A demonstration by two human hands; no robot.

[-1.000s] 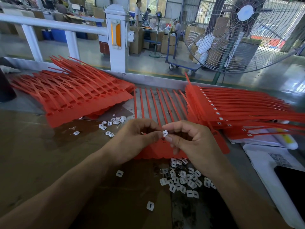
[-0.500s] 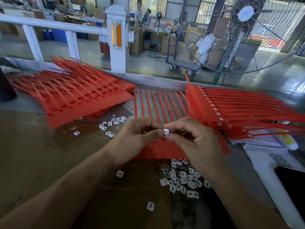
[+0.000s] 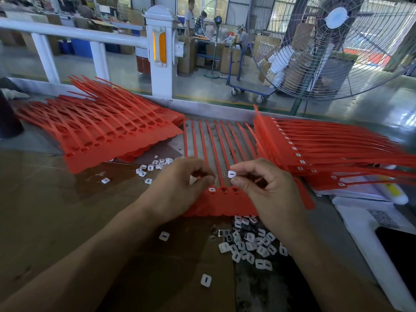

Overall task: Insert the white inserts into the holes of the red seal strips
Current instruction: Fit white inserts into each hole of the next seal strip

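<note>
The hands have parted: the right hand (image 3: 267,190) pinches a white insert (image 3: 231,174) above the red strip (image 3: 221,200) for seating, while the left hand (image 3: 180,188), fingers curled, steadies it.

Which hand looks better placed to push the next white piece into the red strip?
The right hand, probably. It already pinches a white insert just above the empty holes of the red strip sheet. The left hand has its fingers curled beside an already filled hole.
</note>
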